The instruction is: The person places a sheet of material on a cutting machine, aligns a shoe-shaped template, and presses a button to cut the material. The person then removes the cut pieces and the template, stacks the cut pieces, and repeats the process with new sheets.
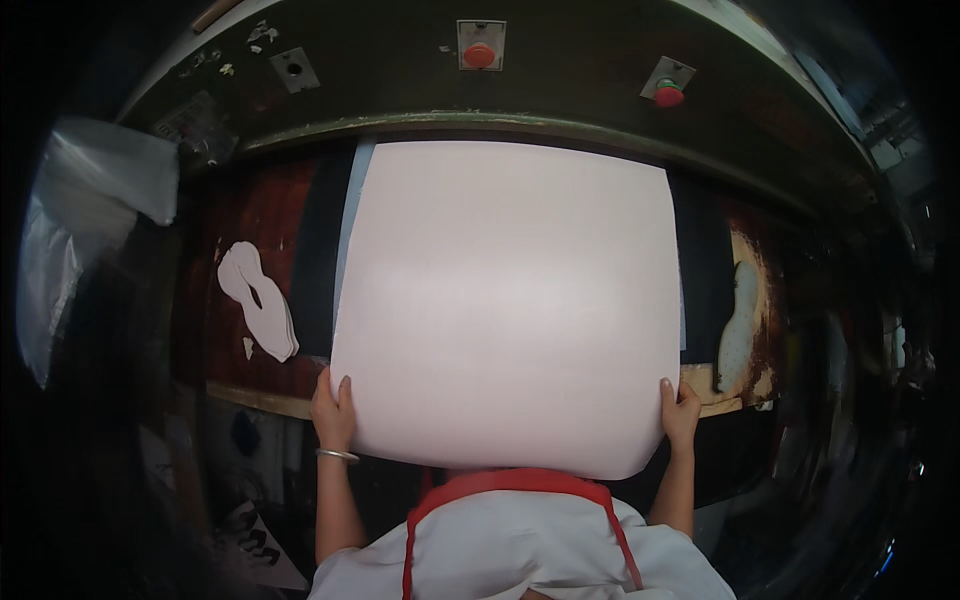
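Observation:
A large pale pink sheet (510, 290) spreads across the middle of the work surface, its near edge reaching my red-trimmed apron. My left hand (334, 408) grips its left edge near the front corner, thumb on top and fingers underneath. On the opposite edge my right hand (680, 410) pinches the sheet the same way. Light blue material shows in a thin strip along the sheet's left side. To the left lies a small stack of pale shoe-sole-shaped pieces (262, 310), the top one with a slit. A greenish sole-shaped piece (738, 330) rests at the far right.
Behind the sheet stands a dark green machine beam (560, 90) with two red push buttons (479, 55) and a black knob (294, 70). Worn reddish-brown boards (225, 360) flank a black pad (318, 250). Clear plastic (100, 190) hangs at the far left.

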Tool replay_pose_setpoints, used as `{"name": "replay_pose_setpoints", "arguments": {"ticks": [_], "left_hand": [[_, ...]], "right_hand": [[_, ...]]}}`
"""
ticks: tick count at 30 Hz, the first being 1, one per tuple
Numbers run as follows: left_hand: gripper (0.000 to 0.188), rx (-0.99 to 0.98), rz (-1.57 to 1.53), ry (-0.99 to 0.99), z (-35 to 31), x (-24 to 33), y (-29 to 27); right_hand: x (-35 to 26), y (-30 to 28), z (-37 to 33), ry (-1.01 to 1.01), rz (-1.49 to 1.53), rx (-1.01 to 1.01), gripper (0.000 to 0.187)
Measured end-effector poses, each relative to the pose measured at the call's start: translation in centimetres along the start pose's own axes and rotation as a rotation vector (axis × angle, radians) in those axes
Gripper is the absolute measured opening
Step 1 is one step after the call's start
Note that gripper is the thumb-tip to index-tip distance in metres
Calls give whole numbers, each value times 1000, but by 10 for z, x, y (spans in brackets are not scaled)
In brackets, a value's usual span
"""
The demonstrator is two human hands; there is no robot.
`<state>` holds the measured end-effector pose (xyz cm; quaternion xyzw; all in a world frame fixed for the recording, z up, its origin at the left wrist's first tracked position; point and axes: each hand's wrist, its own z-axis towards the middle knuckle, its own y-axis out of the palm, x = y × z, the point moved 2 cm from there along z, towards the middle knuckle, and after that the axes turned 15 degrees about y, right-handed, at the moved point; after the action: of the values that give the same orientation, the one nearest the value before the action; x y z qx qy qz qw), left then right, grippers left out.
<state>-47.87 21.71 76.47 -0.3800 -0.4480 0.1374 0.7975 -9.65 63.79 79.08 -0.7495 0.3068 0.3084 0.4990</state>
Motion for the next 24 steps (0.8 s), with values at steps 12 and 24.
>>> {"name": "replay_pose_setpoints", "arguments": {"ticks": [12,24], "left_hand": [[41,-82,193,15,176,47,42],[38,63,374,-60,120,27,54]], "right_hand": [[-161,56,117,-219,-526,339,50],[-72,56,98,-187,-455,514,46]]}}
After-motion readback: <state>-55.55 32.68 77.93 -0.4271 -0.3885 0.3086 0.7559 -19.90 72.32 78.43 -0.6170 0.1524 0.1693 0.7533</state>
